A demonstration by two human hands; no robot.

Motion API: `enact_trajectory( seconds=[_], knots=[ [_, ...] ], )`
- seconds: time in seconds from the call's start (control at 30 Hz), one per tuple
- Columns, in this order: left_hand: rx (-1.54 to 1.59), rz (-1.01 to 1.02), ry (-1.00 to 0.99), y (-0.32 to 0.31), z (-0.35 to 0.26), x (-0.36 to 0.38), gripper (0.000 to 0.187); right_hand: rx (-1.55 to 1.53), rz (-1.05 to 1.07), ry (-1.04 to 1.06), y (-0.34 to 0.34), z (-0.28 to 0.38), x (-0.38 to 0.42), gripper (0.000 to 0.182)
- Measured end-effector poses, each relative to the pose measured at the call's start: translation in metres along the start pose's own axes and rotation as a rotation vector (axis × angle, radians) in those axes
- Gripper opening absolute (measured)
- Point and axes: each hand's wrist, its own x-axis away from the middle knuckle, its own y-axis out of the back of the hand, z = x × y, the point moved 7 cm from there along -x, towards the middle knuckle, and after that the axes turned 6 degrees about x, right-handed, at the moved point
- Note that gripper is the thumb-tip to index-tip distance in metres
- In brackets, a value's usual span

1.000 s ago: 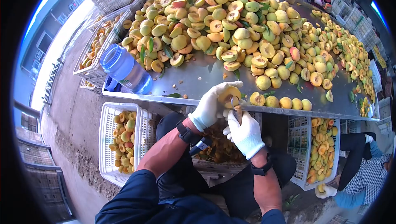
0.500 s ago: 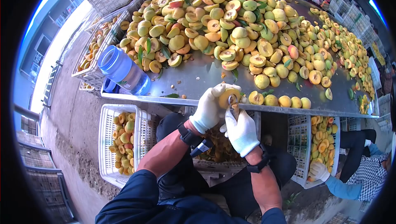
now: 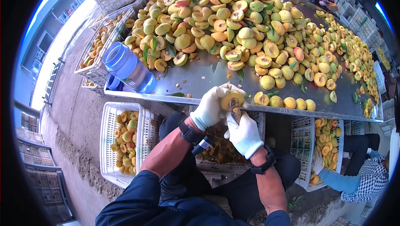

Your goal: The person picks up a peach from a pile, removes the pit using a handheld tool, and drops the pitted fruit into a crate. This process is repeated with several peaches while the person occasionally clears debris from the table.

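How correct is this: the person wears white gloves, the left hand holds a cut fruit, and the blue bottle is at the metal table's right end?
One thing is wrong: the head view shows the blue bottle at the left end of the metal table. The white gloves and the cut fruit in the left hand are correct.

We are holding a fruit half (image 3: 229, 99) in our gloved left hand (image 3: 211, 106), while our gloved right hand (image 3: 244, 132) is pressing a small looped tool (image 3: 233, 109) to its cut face. From our hands, a fruit pile (image 3: 248, 38) is covering the tabletop (image 3: 189, 78) toward twelve o'clock, a blue bottle (image 3: 131, 70) is standing at ten, and crates of fruit are sitting at eight (image 3: 146, 142) and four (image 3: 303, 153).
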Motion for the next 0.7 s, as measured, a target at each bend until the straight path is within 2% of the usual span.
enact_trajectory(
  seconds=[0.03,0.1,0.13,0.2,0.23,0.3,0.5,0.57,0.7],
  knots=[
    [-0.001,0.0,0.001,-0.003,0.001,0.001,0.051,-0.001,0.0,0.0,0.002,0.0,0.0,0.033],
    [-0.083,-0.202,-0.007,0.002,0.003,0.001,0.05,0.013,-0.012,-0.01,0.006,0.0,-0.001,0.031],
    [-0.089,-0.199,-0.001,0.002,0.008,-0.001,0.05,0.009,-0.019,-0.011,0.005,0.0,-0.001,0.031],
    [-0.121,-0.168,-0.179,0.002,0.006,-0.005,0.052,0.007,-0.157,0.134,0.009,0.007,0.0,0.03],
    [0.003,-0.177,-0.119,0.006,0.013,-0.006,0.054,-0.014,-0.182,0.115,0.006,0.0,-0.003,0.029],
    [-0.032,-0.156,-0.166,0.007,0.013,-0.007,0.053,-0.034,-0.182,0.087,0.004,-0.002,-0.003,0.029],
    [-0.094,-0.132,-0.225,0.002,0.003,-0.001,0.051,-0.025,-0.144,0.082,0.002,0.0,-0.01,0.029],
    [-0.113,-0.121,-0.237,-0.002,-0.002,0.002,0.051,-0.154,-0.064,-0.007,-0.004,-0.001,-0.01,0.029],
    [-0.152,-0.105,-0.252,-0.003,-0.004,0.007,0.049,-0.188,0.048,-0.104,-0.009,0.001,-0.004,0.029]
  ],
)
